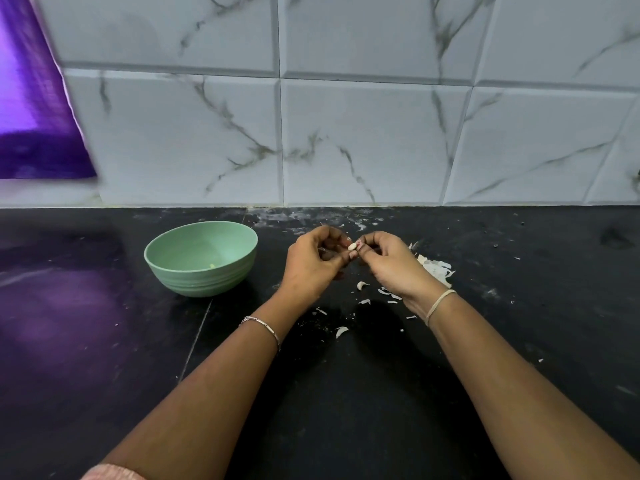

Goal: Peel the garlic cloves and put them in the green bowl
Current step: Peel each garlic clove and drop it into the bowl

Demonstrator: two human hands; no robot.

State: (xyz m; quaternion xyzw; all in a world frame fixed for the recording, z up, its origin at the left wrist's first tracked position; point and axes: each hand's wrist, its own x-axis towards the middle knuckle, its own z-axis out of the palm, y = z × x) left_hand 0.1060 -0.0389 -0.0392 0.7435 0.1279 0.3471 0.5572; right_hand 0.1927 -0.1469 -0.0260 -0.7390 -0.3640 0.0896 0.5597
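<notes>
A small pale garlic clove (352, 246) is pinched between the fingertips of both hands, above the black counter. My left hand (313, 265) curls round it from the left, and my right hand (393, 263) pinches it from the right. The green bowl (201, 258) stands on the counter to the left of my hands, with a small pale bit visible inside near its front wall. A heap of garlic and papery skins (437, 269) lies behind my right hand, partly hidden by it.
Loose white peel scraps (363, 285) and a curved piece (341, 331) are scattered on the black counter (346, 393) under and in front of my hands. A marble-tiled wall (346, 133) closes the back. A purple curtain (31, 116) hangs at the far left.
</notes>
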